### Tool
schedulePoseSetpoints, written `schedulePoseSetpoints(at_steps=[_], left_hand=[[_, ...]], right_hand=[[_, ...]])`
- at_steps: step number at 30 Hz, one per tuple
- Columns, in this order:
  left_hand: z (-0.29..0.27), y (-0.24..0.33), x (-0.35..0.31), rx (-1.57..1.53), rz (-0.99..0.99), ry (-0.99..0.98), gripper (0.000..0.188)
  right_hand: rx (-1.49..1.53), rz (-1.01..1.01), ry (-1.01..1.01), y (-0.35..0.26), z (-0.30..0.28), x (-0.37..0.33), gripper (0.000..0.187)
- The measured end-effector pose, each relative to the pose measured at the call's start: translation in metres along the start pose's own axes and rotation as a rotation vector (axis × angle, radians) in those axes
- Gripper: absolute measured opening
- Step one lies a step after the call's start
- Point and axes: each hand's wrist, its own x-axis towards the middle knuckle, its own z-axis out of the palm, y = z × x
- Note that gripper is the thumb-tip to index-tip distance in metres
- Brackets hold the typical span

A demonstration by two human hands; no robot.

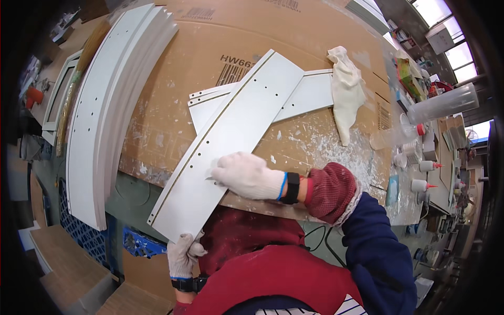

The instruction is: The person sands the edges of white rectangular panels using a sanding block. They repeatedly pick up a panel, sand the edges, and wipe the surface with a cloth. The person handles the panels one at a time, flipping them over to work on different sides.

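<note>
A long white panel [231, 142] with drilled holes and a dark groove along one edge lies slantwise in front of me, its near end jutting past the table edge. My left hand [184, 254], in a white knit glove, is closed on that near end. Over the panel's lower middle, my gloved right hand [247, 176] is closed, knuckles up. A thin greyish edge shows by its fingertips; what it holds is too small to make out. Beneath, a second white panel [310, 94] lies crosswise, partly covered. A cream cloth [346, 89] rests on its right end.
Flattened cardboard [157, 121], paint-flecked, covers the table. A tall stack of white panels [102, 105] stands at the left. Clear plastic containers [443, 105] and white bottles with red tips [422, 186] line the right side. A blue plastic crate [139, 241] is below the table edge.
</note>
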Motion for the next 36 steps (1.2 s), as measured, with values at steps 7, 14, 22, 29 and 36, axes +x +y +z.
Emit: schedulePoseSetpoints(at_steps=[7,14,22,29,36], left_hand=[[-0.031,-0.006,0.005,0.278,-0.087,0.084,0.022],[-0.036,0.002,0.014,0.102,-0.207,-0.157,0.04],[-0.048,-0.008,0.034,-0.2,-0.108,-0.08,0.053],[0.014,0.045,-0.007,-0.134,0.141,-0.07,0.041],[0.019,0.071,-0.035,-0.481,0.491,-0.01,0.048]], right_hand=[[-0.129,0.411,0.477,0.176,-0.055,-0.04,0.019],[-0.503,0.989,0.551,0.294,-0.115,-0.089,0.02],[-0.073,1.014,0.67,0.269,-0.112,-0.111,0.024],[-0.129,0.827,0.666,0.239,-0.118,-0.124,0.021],[-0.361,0.996,0.621,0.151,-0.128,-0.086,0.024]])
